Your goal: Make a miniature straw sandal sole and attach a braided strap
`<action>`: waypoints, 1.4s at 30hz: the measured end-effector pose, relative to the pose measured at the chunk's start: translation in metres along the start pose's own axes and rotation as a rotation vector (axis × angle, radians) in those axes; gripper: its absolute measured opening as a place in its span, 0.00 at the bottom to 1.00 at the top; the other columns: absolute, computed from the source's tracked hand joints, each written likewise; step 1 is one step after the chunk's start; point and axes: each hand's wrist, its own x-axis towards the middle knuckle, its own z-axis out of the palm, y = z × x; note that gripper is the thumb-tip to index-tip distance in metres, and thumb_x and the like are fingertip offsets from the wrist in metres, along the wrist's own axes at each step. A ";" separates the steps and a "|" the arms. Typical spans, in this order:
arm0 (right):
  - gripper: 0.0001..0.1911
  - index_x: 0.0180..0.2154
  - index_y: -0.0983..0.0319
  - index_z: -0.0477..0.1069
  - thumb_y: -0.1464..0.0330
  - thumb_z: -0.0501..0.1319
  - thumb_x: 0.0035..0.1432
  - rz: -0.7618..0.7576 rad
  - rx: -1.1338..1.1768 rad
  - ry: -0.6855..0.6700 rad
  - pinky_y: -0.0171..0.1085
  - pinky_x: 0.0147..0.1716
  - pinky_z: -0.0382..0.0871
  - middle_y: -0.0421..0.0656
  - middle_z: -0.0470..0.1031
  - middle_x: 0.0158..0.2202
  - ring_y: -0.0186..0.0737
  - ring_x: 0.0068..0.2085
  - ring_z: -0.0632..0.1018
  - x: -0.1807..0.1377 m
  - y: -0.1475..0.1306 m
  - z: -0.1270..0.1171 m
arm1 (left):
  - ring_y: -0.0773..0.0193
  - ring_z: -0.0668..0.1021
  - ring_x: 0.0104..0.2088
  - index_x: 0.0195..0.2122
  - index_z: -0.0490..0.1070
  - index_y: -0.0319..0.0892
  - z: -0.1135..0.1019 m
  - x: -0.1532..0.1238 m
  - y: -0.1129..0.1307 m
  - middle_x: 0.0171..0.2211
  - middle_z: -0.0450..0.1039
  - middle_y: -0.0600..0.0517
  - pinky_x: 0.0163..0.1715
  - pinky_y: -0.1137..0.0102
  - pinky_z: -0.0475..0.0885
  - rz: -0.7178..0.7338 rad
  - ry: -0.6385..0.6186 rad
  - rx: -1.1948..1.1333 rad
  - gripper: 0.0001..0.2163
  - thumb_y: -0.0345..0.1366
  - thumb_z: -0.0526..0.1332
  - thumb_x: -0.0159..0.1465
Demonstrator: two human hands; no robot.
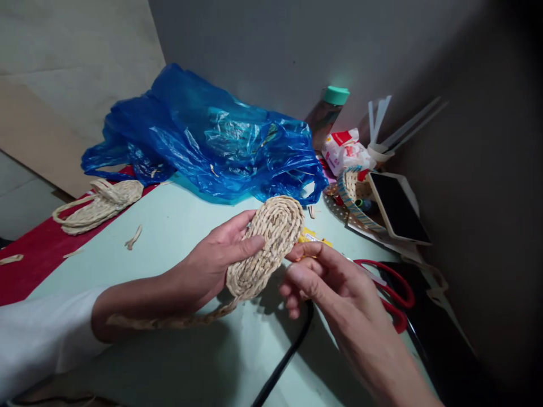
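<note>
My left hand [214, 261] grips a flat oval mat of coiled braided straw [267, 243], thumb across its face, fingers behind it. A loose braided tail [169, 321] trails from the mat's lower end under my left forearm. My right hand [322, 282] is closed at the mat's right edge, fingertips pinched against it, with something yellow [313, 237] showing just above the fingers. What the right fingers hold is hidden.
A crumpled blue plastic bag [212, 141] lies behind the mat. Another straw coil [97, 204] rests at left on a red cloth [34, 260]. Red-handled scissors [392, 297], a phone [399, 208], a small woven basket [354, 195], a green-capped bottle [326, 116] and a black cable [284, 356] sit at right.
</note>
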 end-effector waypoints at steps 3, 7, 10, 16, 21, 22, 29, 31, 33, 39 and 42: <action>0.15 0.35 0.61 0.67 0.58 0.66 0.58 0.018 -0.093 -0.027 0.31 0.24 0.68 0.37 0.69 0.24 0.32 0.26 0.71 0.001 -0.001 0.002 | 0.56 0.81 0.46 0.60 0.65 0.45 0.000 0.000 -0.002 0.52 0.76 0.44 0.44 0.67 0.75 -0.002 0.013 0.005 0.22 0.33 0.63 0.65; 0.15 0.31 0.62 0.65 0.59 0.64 0.60 0.022 -0.185 -0.042 0.31 0.26 0.66 0.37 0.68 0.25 0.31 0.27 0.69 0.000 -0.002 0.002 | 0.57 0.81 0.45 0.60 0.64 0.44 0.002 -0.002 -0.004 0.52 0.76 0.45 0.40 0.70 0.75 -0.011 0.022 0.043 0.22 0.34 0.64 0.65; 0.14 0.30 0.62 0.64 0.59 0.64 0.60 0.027 -0.210 -0.044 0.31 0.26 0.65 0.37 0.68 0.25 0.32 0.26 0.69 0.000 -0.001 0.002 | 0.56 0.81 0.44 0.61 0.63 0.44 0.003 -0.004 -0.005 0.52 0.76 0.44 0.38 0.70 0.75 -0.023 0.027 0.054 0.22 0.34 0.63 0.65; 0.12 0.31 0.62 0.66 0.62 0.63 0.61 0.017 -0.215 -0.026 0.30 0.24 0.66 0.37 0.71 0.25 0.29 0.22 0.71 0.001 0.001 0.003 | 0.57 0.82 0.42 0.62 0.62 0.47 0.003 -0.006 -0.008 0.53 0.75 0.44 0.38 0.69 0.76 -0.032 -0.004 0.056 0.23 0.35 0.63 0.65; 0.11 0.30 0.63 0.64 0.65 0.63 0.60 0.022 -0.139 -0.051 0.27 0.22 0.68 0.37 0.73 0.25 0.27 0.20 0.73 0.001 -0.002 0.003 | 0.52 0.80 0.48 0.62 0.63 0.46 0.005 -0.009 -0.002 0.54 0.75 0.43 0.47 0.65 0.74 -0.014 -0.038 0.155 0.28 0.32 0.67 0.61; 0.11 0.31 0.63 0.64 0.65 0.63 0.60 0.026 -0.129 -0.048 0.27 0.22 0.68 0.36 0.73 0.25 0.27 0.20 0.73 0.000 -0.001 0.003 | 0.51 0.79 0.50 0.62 0.63 0.46 0.005 -0.010 -0.002 0.54 0.75 0.43 0.49 0.64 0.73 -0.018 -0.035 0.172 0.28 0.31 0.67 0.61; 0.11 0.30 0.63 0.65 0.64 0.63 0.60 0.031 -0.213 -0.009 0.27 0.20 0.68 0.36 0.71 0.24 0.29 0.19 0.75 -0.001 0.002 0.004 | 0.52 0.79 0.50 0.60 0.66 0.46 0.008 -0.012 -0.006 0.52 0.77 0.45 0.49 0.65 0.73 0.002 0.024 0.223 0.28 0.31 0.68 0.59; 0.11 0.30 0.63 0.65 0.64 0.62 0.60 0.018 -0.207 -0.004 0.27 0.20 0.67 0.35 0.71 0.24 0.29 0.18 0.75 -0.002 0.002 0.005 | 0.52 0.79 0.49 0.60 0.66 0.46 0.009 -0.012 -0.005 0.51 0.78 0.46 0.48 0.66 0.73 -0.025 0.042 0.238 0.28 0.30 0.68 0.58; 0.10 0.30 0.63 0.65 0.65 0.62 0.61 0.025 -0.196 0.002 0.26 0.19 0.68 0.35 0.71 0.23 0.29 0.18 0.75 -0.003 0.002 0.006 | 0.54 0.80 0.46 0.59 0.66 0.46 0.010 -0.013 -0.004 0.48 0.79 0.47 0.45 0.66 0.74 -0.069 0.054 0.249 0.28 0.29 0.68 0.58; 0.11 0.29 0.63 0.64 0.66 0.61 0.62 0.090 -0.138 -0.044 0.27 0.24 0.70 0.36 0.74 0.24 0.29 0.20 0.77 -0.002 -0.001 0.005 | 0.61 0.80 0.31 0.51 0.70 0.41 0.012 -0.011 -0.006 0.32 0.79 0.49 0.31 0.71 0.74 -0.132 0.044 0.145 0.21 0.25 0.66 0.56; 0.11 0.31 0.63 0.66 0.64 0.60 0.65 0.061 -0.143 -0.107 0.29 0.30 0.73 0.37 0.75 0.25 0.31 0.24 0.79 -0.001 -0.003 0.002 | 0.63 0.77 0.25 0.49 0.71 0.39 0.006 -0.009 -0.008 0.25 0.75 0.52 0.25 0.72 0.72 -0.127 0.002 0.095 0.18 0.26 0.66 0.56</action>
